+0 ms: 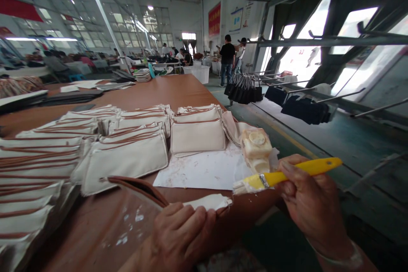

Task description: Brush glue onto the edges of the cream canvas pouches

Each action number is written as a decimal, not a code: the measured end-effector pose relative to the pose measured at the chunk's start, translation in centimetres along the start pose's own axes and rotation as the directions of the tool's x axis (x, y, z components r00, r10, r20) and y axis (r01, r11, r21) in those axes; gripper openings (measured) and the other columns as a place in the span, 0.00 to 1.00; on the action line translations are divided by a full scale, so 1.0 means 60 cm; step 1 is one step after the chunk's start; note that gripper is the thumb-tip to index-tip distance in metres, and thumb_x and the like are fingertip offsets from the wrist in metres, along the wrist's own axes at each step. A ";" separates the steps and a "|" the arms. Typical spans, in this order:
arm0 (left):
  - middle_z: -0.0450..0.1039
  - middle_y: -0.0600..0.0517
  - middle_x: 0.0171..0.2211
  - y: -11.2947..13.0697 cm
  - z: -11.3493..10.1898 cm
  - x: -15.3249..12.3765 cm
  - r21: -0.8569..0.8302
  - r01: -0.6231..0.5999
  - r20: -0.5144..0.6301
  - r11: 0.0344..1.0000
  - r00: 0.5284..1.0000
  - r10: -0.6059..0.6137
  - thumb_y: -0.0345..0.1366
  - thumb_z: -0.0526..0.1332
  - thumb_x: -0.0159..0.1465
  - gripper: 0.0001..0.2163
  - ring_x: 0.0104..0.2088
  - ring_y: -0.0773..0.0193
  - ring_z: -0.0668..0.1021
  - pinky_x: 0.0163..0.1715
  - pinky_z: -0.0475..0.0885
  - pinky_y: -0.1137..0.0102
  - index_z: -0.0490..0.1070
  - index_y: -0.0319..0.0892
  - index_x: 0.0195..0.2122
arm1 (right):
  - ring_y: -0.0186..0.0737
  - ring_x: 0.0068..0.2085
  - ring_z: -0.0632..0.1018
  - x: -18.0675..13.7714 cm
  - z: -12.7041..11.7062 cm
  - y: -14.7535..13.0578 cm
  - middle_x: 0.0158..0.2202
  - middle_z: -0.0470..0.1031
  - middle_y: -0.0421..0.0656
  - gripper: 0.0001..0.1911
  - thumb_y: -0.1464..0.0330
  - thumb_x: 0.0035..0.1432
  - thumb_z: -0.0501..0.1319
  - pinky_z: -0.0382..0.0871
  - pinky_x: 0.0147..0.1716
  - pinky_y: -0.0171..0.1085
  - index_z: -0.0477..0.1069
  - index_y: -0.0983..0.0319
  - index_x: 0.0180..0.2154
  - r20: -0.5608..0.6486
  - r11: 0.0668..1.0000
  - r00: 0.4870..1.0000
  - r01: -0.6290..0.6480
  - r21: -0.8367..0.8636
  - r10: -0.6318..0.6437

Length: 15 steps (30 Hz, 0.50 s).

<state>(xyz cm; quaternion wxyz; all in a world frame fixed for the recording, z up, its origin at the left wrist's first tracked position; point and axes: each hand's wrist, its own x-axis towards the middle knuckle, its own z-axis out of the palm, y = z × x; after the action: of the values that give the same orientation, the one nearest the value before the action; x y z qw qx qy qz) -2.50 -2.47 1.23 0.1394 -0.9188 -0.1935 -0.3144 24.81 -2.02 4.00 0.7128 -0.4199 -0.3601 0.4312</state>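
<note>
My right hand [306, 191] is closed round a yellow-handled paintbrush [287, 173], whose pale bristles point left, close to the piece in my other hand. My left hand [181, 229] grips a cream pouch [208, 201] with brown trim near the table's front edge. Part of that pouch is hidden behind my fingers. A white sheet [197, 170] with brown smudges lies just beyond it. At the sheet's right side stands a yellowish, crusted container [256, 146]. Behind and to the left, cream pouches [127, 157] with brown edging stand in several rows.
The brown-topped table [178, 87] runs away from me, with dark flat sheets [72, 97] at its far left. On the right, a metal rack [318, 42] carries hanging black pieces [244, 93]. People [227, 61] stand or sit farther back.
</note>
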 end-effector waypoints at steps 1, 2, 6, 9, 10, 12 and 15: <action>0.78 0.47 0.34 0.001 -0.004 0.003 0.033 -0.045 0.002 0.998 0.999 0.045 0.25 0.55 0.70 0.11 0.25 0.65 0.72 0.22 0.61 0.66 0.73 0.31 0.49 | 0.26 0.20 0.60 -0.002 0.000 -0.002 0.19 0.57 0.34 0.13 0.61 0.58 0.70 0.55 0.18 0.25 0.71 0.62 0.31 0.022 1.000 1.000 -0.003 -0.005 0.003; 0.79 0.47 0.34 0.003 -0.007 0.005 0.052 -0.075 -0.012 0.996 0.997 0.076 0.25 0.54 0.70 0.10 0.25 0.66 0.72 0.21 0.61 0.66 0.73 0.31 0.48 | 0.27 0.20 0.60 -0.004 -0.001 -0.003 0.19 0.57 0.34 0.13 0.61 0.59 0.70 0.56 0.19 0.25 0.72 0.62 0.31 0.051 1.000 0.999 -0.005 -0.024 0.007; 0.77 0.48 0.31 0.011 -0.005 0.010 0.032 -0.114 -0.048 0.993 0.992 0.116 0.26 0.52 0.71 0.11 0.23 0.68 0.72 0.19 0.60 0.66 0.74 0.30 0.46 | 0.30 0.22 0.62 -0.015 -0.013 0.007 0.22 0.60 0.36 0.11 0.60 0.66 0.64 0.57 0.21 0.29 0.72 0.60 0.34 0.219 0.975 0.975 0.088 -0.206 -0.041; 0.77 0.48 0.33 0.014 -0.002 0.009 0.044 -0.127 -0.028 0.991 0.991 0.128 0.26 0.54 0.70 0.11 0.24 0.68 0.72 0.18 0.59 0.66 0.75 0.30 0.46 | 0.31 0.25 0.64 -0.022 -0.023 0.003 0.25 0.63 0.37 0.13 0.61 0.69 0.61 0.60 0.25 0.31 0.70 0.60 0.33 0.450 0.899 0.893 0.217 -0.382 -0.024; 0.78 0.48 0.34 0.015 -0.002 0.008 0.056 -0.123 -0.030 0.991 0.992 0.125 0.26 0.55 0.69 0.10 0.24 0.68 0.72 0.18 0.58 0.66 0.75 0.30 0.45 | 0.32 0.27 0.65 -0.023 -0.027 -0.002 0.26 0.64 0.38 0.13 0.61 0.69 0.60 0.61 0.26 0.32 0.70 0.60 0.32 0.508 0.866 0.861 0.255 -0.430 -0.001; 0.78 0.49 0.33 0.015 -0.002 0.007 0.076 -0.097 -0.059 0.992 0.993 0.102 0.25 0.57 0.68 0.08 0.23 0.69 0.71 0.18 0.57 0.66 0.75 0.32 0.44 | 0.34 0.29 0.66 -0.023 -0.032 -0.016 0.27 0.65 0.39 0.14 0.61 0.70 0.59 0.62 0.28 0.33 0.70 0.60 0.31 0.558 0.817 0.829 0.310 -0.486 0.017; 0.78 0.49 0.34 0.015 -0.004 0.005 0.093 -0.111 -0.066 0.989 0.991 0.118 0.26 0.56 0.69 0.09 0.24 0.69 0.72 0.18 0.58 0.66 0.75 0.32 0.43 | 0.36 0.28 0.67 -0.023 -0.035 -0.032 0.27 0.65 0.40 0.14 0.61 0.69 0.59 0.63 0.27 0.35 0.71 0.59 0.30 0.468 0.819 0.880 0.327 -0.471 -0.082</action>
<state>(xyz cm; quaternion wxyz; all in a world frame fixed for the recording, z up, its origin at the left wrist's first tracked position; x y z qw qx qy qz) -2.02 -3.25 1.46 0.2048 -0.9095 -0.1492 -0.3297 26.74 -4.40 4.73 0.5130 -0.4550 -0.6571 0.3130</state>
